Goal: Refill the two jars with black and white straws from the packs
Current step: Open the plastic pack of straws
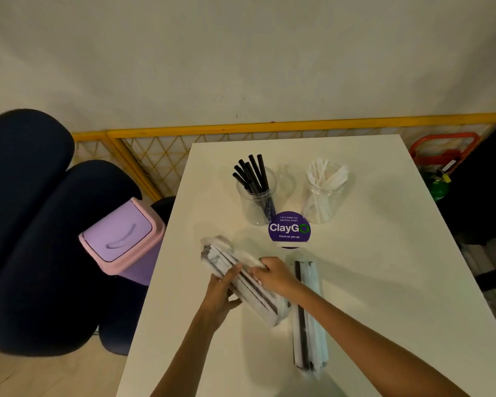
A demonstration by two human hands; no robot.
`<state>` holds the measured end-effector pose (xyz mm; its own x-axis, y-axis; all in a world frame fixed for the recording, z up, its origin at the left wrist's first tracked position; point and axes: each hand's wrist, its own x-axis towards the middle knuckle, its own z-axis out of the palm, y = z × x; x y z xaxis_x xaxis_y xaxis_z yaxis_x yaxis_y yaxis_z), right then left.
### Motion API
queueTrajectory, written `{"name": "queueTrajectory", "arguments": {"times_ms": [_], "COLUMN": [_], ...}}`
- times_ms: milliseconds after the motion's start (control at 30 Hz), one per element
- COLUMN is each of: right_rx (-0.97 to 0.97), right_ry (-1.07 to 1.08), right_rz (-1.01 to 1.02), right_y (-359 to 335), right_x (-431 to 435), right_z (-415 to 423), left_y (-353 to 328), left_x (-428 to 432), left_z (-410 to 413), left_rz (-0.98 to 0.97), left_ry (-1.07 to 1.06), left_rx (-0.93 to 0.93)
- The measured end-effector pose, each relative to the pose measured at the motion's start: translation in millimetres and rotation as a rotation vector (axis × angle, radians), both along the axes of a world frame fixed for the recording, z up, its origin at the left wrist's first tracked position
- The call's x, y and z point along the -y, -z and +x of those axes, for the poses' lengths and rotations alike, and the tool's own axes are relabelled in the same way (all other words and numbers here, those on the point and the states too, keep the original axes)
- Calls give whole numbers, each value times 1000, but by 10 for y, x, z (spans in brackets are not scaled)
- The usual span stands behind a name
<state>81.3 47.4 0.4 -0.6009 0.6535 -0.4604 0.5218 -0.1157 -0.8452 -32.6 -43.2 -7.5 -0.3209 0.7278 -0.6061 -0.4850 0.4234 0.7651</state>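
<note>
Clasping one pack, left hand and right hand meet over the white table by the wall.

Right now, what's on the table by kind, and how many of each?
Jars: 2, the black-straw jar and the white-straw jar
Straw packs: 2, the held pack and the lying pack
ClayGo sign: 1
Total: 5

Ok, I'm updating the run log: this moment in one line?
left hand: holds straw pack | right hand: grips same pack | second pack: on table | black-straw jar, white-straw jar: upright, part-filled
</note>
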Motion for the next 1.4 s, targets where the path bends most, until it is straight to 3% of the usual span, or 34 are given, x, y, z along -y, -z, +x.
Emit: {"name": "queueTrajectory", "arguments": {"times_ms": [133, 267, 367, 533, 600, 733, 900, 1033, 1133, 1300, 1400], "right_rx": [26, -107, -89, 55, 56, -19, 205, 125, 24, -49, 83], "right_ry": [35, 238, 236, 79, 119, 387, 219, 394, 460, 393, 181], "right_rz": [178, -45, -88, 206, 290, 92, 168, 243, 87, -24, 9], "right_y": [30, 60, 91, 35, -30, -45, 53, -37, -104, -222, -246], "right_x": [166, 191, 151, -55, -117, 1, 155, -116, -250, -354, -337], "right_z": [-195, -258, -241, -233, -252, -340, -340, -364, -450, -562, -602], "left_y": [70, 88, 118, 217, 253, 293, 360, 415, 463, 518, 480], "left_x": [17, 9, 8, 124, 141, 71, 87, 77, -11, -86, -91], "left_z": [49, 43, -20, -146, -186, -191, -220, -226, -205, -236, -258], "left_rz": [36, -13, -35, -113, -130, -112, -114, -115, -150, -227, -352], "left_ry": [-78, -159, -145, -186, -206, -280, -348, -386, -379, -339, -233], "left_rx": [5, 171, 189, 132, 126, 138, 183, 230, 271, 301, 97]}}
